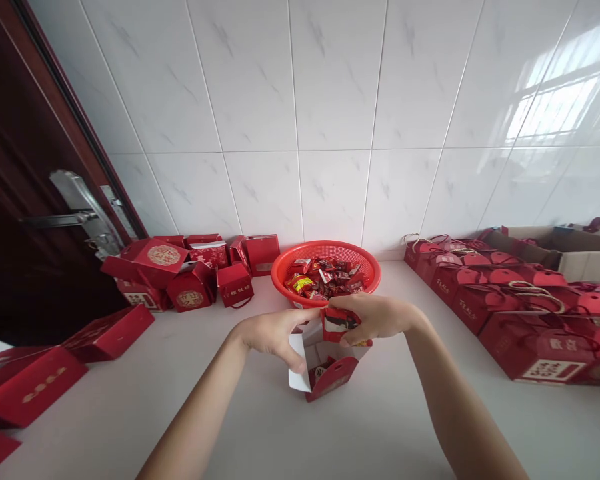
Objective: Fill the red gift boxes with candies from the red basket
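Nearest camera: forearms [200, 407]. Basket [280, 273] of wrapped sweets beyond. Open box [334, 383] just in front of basket. Left hand [273, 335]: fingers spread, thumb by box's white flap. Right hand [380, 316]: fingers gripping red packet [339, 320] at box mouth. Judgement: flap best held aside, packet clear of rim. Box lettering too small to read.

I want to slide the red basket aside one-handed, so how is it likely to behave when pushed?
The basket looks like stiff, perforated plastic, so it should hold its shape. Being wide and low, it would probably slide rather than tip. The small wrapped packets lie loose inside, so a sharp shove might shift them.
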A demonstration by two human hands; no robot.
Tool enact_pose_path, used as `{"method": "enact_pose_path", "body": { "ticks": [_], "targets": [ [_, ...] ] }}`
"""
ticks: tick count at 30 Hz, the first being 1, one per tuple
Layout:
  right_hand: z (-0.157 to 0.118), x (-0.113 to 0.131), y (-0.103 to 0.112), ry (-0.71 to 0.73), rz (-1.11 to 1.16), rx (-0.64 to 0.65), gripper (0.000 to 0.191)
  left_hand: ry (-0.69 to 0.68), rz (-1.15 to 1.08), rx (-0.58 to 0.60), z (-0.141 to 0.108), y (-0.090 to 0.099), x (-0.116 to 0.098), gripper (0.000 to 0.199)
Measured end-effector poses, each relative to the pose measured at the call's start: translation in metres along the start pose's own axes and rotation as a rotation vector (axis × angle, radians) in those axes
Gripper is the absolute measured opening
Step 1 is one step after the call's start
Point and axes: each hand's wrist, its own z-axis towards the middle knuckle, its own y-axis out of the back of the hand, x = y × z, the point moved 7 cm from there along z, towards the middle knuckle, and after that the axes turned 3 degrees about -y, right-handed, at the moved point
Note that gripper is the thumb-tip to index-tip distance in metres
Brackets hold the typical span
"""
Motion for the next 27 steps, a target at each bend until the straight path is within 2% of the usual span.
{"method": "enact_pose_path", "body": {
  "ticks": [5,9,17,21,27],
  "targets": [
    [-0.006,0.002,0.000,0.013,0.044,0.016,0.042,-0.011,0.020,-0.049,0.000,0.001,-0.007,0.106],
    [-0.009,0.001,0.004,-0.004,0.004,-0.027,0.046,-0.019,0.038,-0.049,-0.001,-0.001,-0.012,0.105],
    [-0.007,0.008,0.004,0.095,0.007,-0.047,0.050,0.006,0.043,-0.067,-0.001,-0.001,-0.006,0.109],
    [-0.005,0.004,0.004,0.048,-0.025,-0.064,0.053,-0.006,0.045,-0.069,0.000,-0.001,-0.007,0.108],
    [-0.004,0.000,0.001,-0.062,-0.021,-0.004,0.054,-0.010,0.051,-0.072,0.000,0.001,-0.005,0.111]
  ]
}}
